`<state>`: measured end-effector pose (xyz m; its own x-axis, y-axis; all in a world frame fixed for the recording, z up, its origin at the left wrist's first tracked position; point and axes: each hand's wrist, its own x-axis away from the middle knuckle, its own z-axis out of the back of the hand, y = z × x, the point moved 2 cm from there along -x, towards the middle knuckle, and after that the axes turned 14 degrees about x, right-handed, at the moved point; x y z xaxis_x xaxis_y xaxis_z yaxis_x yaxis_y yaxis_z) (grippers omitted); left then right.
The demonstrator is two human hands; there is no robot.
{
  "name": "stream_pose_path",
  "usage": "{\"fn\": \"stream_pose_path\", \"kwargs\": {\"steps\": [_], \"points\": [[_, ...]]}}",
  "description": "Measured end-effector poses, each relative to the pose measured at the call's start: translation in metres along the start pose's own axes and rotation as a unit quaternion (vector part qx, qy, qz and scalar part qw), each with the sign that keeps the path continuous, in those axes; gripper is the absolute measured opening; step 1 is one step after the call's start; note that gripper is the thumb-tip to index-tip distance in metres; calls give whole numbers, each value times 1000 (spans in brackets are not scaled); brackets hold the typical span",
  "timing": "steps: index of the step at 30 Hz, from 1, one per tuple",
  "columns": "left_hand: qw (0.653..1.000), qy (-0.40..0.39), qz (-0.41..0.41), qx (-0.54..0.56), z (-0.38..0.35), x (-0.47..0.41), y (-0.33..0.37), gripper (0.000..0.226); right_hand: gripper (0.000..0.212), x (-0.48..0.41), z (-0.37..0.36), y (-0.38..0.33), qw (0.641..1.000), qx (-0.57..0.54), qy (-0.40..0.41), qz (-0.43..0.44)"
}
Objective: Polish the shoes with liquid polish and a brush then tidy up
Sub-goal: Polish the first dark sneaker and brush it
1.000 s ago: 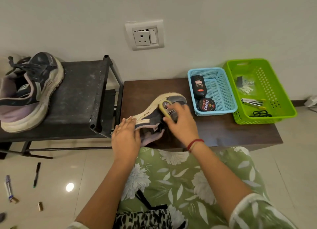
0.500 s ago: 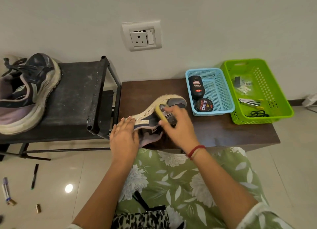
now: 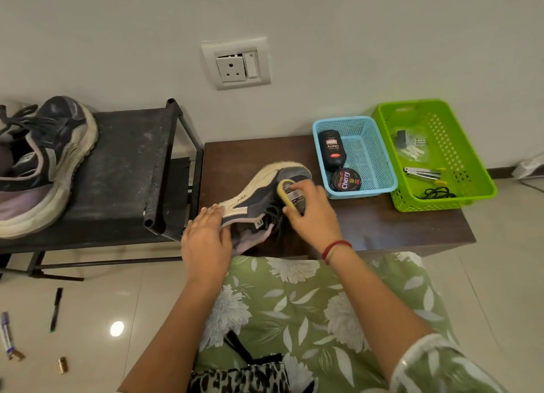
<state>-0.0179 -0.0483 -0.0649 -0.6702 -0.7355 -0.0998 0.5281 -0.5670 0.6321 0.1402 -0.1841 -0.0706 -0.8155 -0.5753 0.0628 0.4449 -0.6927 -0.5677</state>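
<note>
A grey sneaker (image 3: 259, 192) with a cream sole lies on its side on the dark brown table (image 3: 382, 225). My left hand (image 3: 206, 239) presses flat on its heel end. My right hand (image 3: 312, 213) grips a yellow brush (image 3: 285, 190) against the shoe's toe area. The second sneaker (image 3: 44, 163) rests on the black rack (image 3: 123, 169) at the left. A black liquid polish bottle (image 3: 332, 149) and a round polish tin (image 3: 346, 180) lie in the blue basket (image 3: 374, 157).
A green basket (image 3: 471, 169) with small tools and a black cord stands at the table's right end. A wall socket (image 3: 237, 64) is above. A pen (image 3: 56, 308), a marker (image 3: 6, 335) and small brass bits lie on the tiled floor at the left.
The brush in my right hand has shifted slightly along the toe area of the shoe. My left hand stays on the heel end.
</note>
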Motion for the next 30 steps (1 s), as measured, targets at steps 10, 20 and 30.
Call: {"fn": "stream_pose_path", "kwargs": {"steps": [10, 20, 30], "points": [[999, 21, -47, -15, 2, 3, -4, 37, 38, -17, 10, -3, 996, 1, 83, 45], [998, 37, -41, -30, 4, 7, 0, 37, 28, -14, 5, -8, 993, -63, 92, -50], [998, 31, -44, -39, 7, 8, 1, 36, 30, -7, 5, -2, 981, -115, 78, -133]]}}
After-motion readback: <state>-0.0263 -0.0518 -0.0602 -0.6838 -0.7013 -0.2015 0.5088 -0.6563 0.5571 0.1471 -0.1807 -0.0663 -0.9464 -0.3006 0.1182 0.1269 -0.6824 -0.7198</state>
